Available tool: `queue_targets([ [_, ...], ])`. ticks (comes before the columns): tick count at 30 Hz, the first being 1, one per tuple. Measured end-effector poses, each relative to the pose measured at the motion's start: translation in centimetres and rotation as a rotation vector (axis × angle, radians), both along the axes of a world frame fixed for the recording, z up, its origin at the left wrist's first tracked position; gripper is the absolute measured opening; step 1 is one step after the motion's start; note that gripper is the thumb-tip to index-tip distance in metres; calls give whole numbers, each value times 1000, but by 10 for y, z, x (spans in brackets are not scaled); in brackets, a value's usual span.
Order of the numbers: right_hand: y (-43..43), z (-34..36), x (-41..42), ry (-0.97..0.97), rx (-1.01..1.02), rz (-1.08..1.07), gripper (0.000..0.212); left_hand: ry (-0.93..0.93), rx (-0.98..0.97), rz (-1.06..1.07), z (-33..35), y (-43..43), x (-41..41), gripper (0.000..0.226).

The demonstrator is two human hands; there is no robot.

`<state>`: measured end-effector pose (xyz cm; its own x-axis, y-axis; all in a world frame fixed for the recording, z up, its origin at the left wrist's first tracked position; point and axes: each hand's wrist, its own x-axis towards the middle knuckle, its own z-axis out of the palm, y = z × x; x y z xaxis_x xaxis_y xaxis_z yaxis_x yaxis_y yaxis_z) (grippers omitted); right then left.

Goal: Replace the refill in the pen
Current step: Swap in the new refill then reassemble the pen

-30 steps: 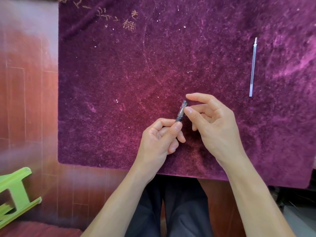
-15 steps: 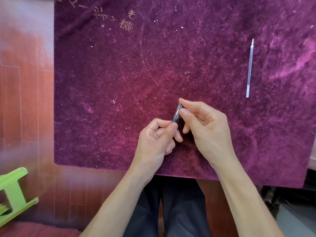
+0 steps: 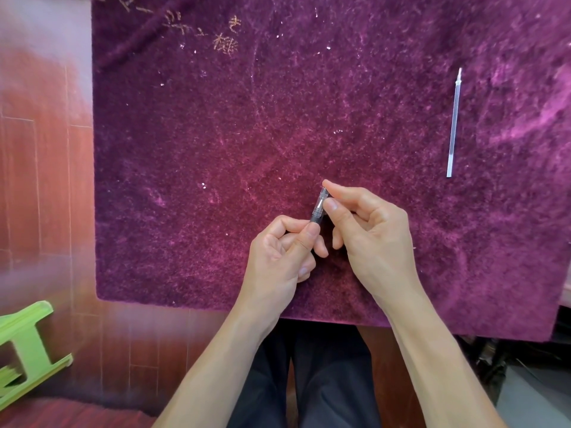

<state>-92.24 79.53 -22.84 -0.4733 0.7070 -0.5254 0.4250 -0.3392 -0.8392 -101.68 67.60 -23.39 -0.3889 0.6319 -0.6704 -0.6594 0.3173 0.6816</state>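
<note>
A short pen [image 3: 318, 206] with a dark grip and a clear tip end stands tilted above the purple cloth [image 3: 278, 118]. My left hand [image 3: 282, 254] pinches its lower dark part between thumb and fingers. My right hand [image 3: 367, 233] holds its upper clear end with thumb and forefinger. Most of the pen's body is hidden inside my left hand. A thin clear refill [image 3: 453, 125] lies alone on the cloth at the far right, pointing away from me.
The cloth's front edge [image 3: 216, 307] runs just above my lap. Red wooden floor [image 3: 40, 180] shows on the left, where a green plastic stool [image 3: 24, 350] lies. Small crumbs and thread bits [image 3: 225, 44] dot the cloth at the back.
My right thumb and forefinger have closed in on the pen's clear upper end. Both hands stay at the same spot on the cloth; the refill has not moved.
</note>
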Motion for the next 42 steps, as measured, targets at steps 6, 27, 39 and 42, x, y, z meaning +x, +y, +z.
queue_targets([
  [6,0,2,0,-9,4,-1,24,0,-4,-10,1,0,0,11],
  [27,-1,11,10,35,45,-122,31,317,-186,-197,32,5,13,24],
  [39,12,6,18,-77,-25,-290,6,682,-319,-326,33,49,-4,16],
  [42,14,6,24,-136,-47,-308,7,776,-357,-317,35,73,-23,14],
])
